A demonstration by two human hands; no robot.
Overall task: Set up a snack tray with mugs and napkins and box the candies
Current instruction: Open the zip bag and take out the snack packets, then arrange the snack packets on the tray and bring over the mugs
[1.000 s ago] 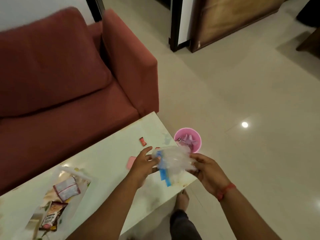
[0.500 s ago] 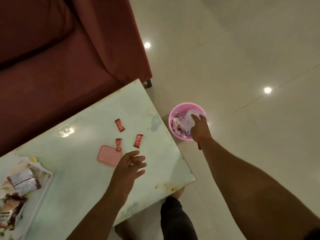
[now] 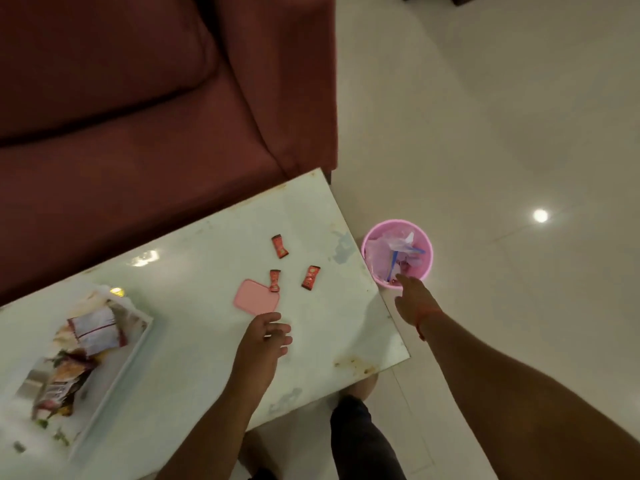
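Observation:
Three red-wrapped candies lie on the pale table (image 3: pixel 194 341): one (image 3: pixel 280 246) farthest back, one (image 3: pixel 310 277) to the right, one (image 3: pixel 274 280) touching a flat pink lid (image 3: pixel 256 301). My left hand (image 3: pixel 266 339) hovers open just in front of the lid, holding nothing. My right hand (image 3: pixel 414 299) is off the table's right edge, fingers loose and empty, just in front of a pink bin (image 3: pixel 397 253) on the floor. A crumpled clear plastic bag with a blue strip (image 3: pixel 394 252) lies inside the bin.
A white tray (image 3: pixel 114 368) with several snack packets sits at the table's left. A dark red sofa (image 3: pixel 145 109) runs behind the table. Pale tiled floor (image 3: pixel 502 133) stretches to the right. My leg in dark trousers (image 3: pixel 360 441) shows below the table's front edge.
Both hands held the clear bag a second ago. The right hand put it into the pink bin and is now drawing back from it; the left hand moved down over the table.

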